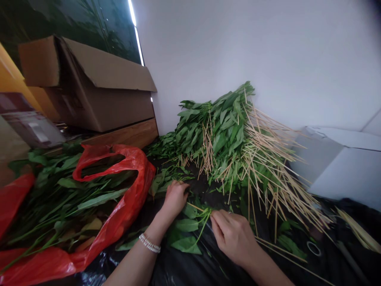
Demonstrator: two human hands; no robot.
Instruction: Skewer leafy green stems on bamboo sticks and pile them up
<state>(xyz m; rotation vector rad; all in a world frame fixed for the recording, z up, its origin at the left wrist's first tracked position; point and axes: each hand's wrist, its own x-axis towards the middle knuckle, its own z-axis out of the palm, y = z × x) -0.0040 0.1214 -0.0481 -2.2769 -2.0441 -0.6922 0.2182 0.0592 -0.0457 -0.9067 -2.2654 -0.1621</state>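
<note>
My left hand point(175, 197) rests knuckles up on loose green leaves point(166, 174) on black plastic sheeting point(184, 270), fingers curled into the leaves. A pearl bracelet point(149, 243) circles that wrist. My right hand point(233, 235) is closed in a pinch on a thin wooden skewer point(199, 208) threaded with leafy stems point(187, 232) lying between both hands. Behind them rises a big pile of skewered greens point(238, 135), sticks fanning out to the right.
A red plastic bag point(125, 198) full of long leafy stems lies at the left. Cardboard boxes point(89, 87) stack on a wooden shelf behind it. A white box point(342, 167) sits at the right against the white wall. Loose skewers point(357, 232) lie near it.
</note>
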